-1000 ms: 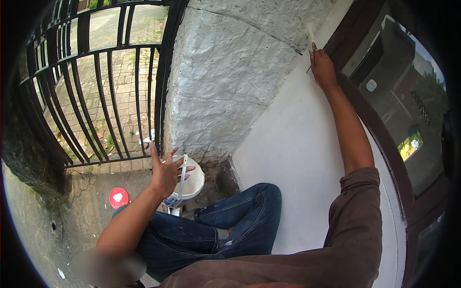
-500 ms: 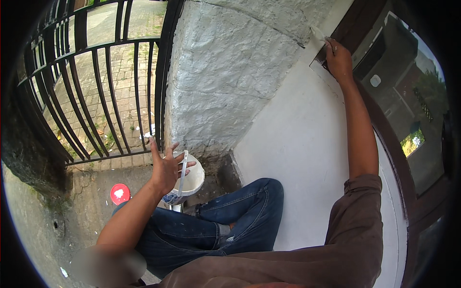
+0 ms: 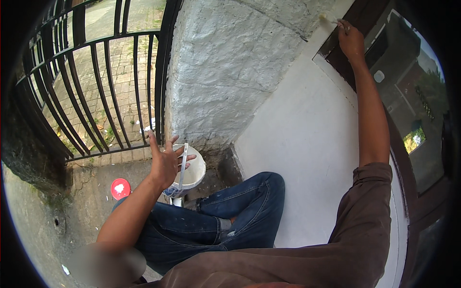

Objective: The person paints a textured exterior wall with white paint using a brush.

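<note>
My right hand [image 3: 351, 40], arm stretched far up to the right, is closed around a paintbrush [image 3: 328, 19]. Its pale bristles are at the rough white wall [image 3: 225, 72], close to the dark brown frame [image 3: 355, 29]. At lower left, my left hand [image 3: 165, 165] has its thumb and index finger spread. Its other fingers pass under the raised handle of a white paint bucket [image 3: 196, 175], holding the handle up. Whitish paint coats the bucket's inside. Whether the bucket's base rests on something cannot be made out.
A red lid [image 3: 120, 189] with white paint lies on the concrete floor at left. Behind it stands a black metal gate [image 3: 98, 96]. My crossed legs in jeans [image 3: 206, 221] are beside the smooth white surface [image 3: 297, 144]. Dark glass [image 3: 408, 105] is at right.
My right hand and the paintbrush have moved up and slightly right, along the wall's edge by the brown frame. My left hand stays at the bucket handle.
</note>
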Tool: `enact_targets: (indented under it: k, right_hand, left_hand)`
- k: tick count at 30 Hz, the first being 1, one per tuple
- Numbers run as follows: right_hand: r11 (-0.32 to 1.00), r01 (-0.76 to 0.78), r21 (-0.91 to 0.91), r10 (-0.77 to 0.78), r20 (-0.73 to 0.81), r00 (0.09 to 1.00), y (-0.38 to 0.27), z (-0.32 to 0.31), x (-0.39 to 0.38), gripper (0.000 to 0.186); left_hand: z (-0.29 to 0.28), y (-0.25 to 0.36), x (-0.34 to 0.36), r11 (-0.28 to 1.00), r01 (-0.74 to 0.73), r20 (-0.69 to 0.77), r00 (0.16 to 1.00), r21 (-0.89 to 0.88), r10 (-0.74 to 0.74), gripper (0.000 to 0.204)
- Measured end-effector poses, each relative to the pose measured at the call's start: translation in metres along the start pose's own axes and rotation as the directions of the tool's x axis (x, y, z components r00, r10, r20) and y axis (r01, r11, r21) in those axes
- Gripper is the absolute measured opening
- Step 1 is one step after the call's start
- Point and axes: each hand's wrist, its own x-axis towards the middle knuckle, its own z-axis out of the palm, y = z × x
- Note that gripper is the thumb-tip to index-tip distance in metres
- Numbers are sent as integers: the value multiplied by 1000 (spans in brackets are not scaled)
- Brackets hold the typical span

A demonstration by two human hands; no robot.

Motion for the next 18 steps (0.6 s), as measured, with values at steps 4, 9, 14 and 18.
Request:
enact_targets:
  k: [4,9,14,18]
  right_hand:
    - [987,-123,-104,111,-116,987,-3,9,-13,37]
    - [960,-208,-185,241,172,955,-54,76,-51,50]
    - [908,-195,-372,299,247,922,-71,88,-73,64]
    - [933,-214,-290,298,288,910,-84,99,-97,71]
  left_hand:
    - [2,0,2,999,20,-19,1000,-33,-21,131]
    - [0,-1,1,1000,16,-33,999,-26,-17,132]
    - [1,-3,1,1000,31,-29,999,-4,-31,132]
    - [2,-2,0,1000,11,-23,1000,14,-11,136]
